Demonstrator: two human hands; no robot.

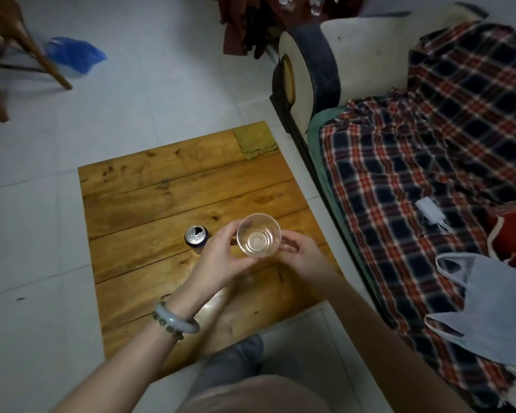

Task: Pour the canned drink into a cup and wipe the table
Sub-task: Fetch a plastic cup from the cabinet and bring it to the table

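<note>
A clear plastic cup (258, 235) is held upright above the low wooden table (149, 204), its mouth facing the camera. My left hand (221, 257) grips its left side and my right hand (300, 251) grips its right side. An opened dark blue drink can (196, 235) stands upright on the table just left of my left hand. A yellow-green cloth (255, 141) lies flat on the table's far right corner.
A sofa with a plaid blanket (429, 162) runs along the table's right side, with a grey plastic bag (495, 311) and a small white object (429, 211) on it. A wooden chair (9, 52) and a blue bag (73, 55) are on the tiled floor at far left.
</note>
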